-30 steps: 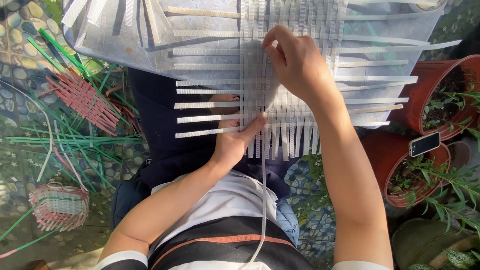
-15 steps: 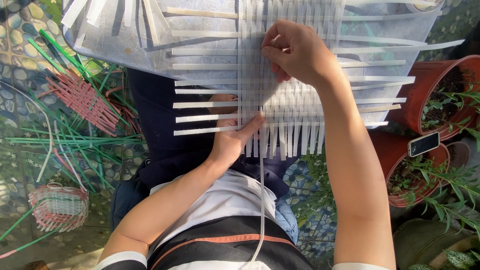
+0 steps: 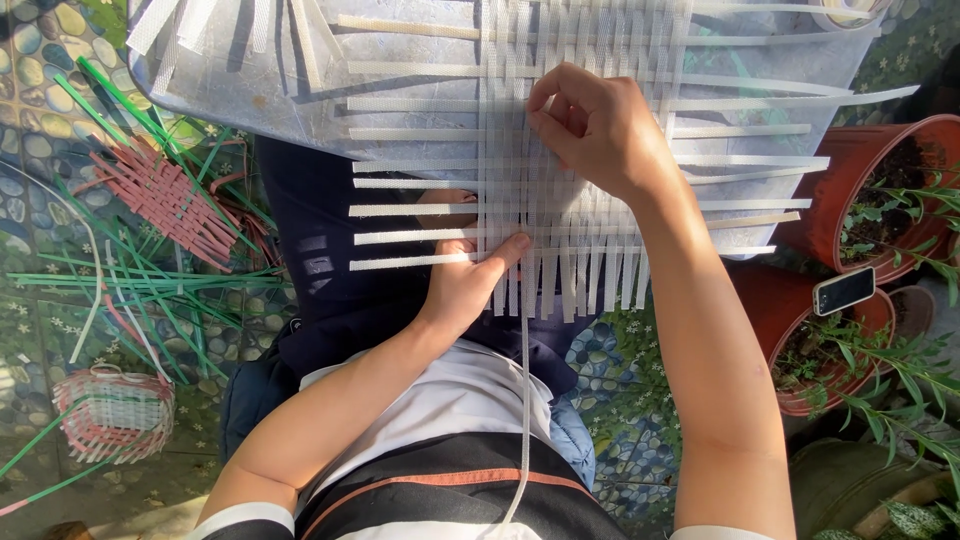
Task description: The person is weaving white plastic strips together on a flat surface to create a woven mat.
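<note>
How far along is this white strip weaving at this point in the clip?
Done: a dense woven patch of white strips sits mid-mat. In hand: the right hand pinches a vertical strip near the patch's upper part, while the left hand presses the lower edge, thumb on the weave. Left: long horizontal strip ends stick out unwoven on both sides, and one loose strip hangs down over the lap.

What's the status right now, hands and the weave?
Left hand pressing the white woven strip mat at its near edge. Right hand pinching a vertical strip higher up. One loose strip trails down over the lap; nothing blocking.
</note>
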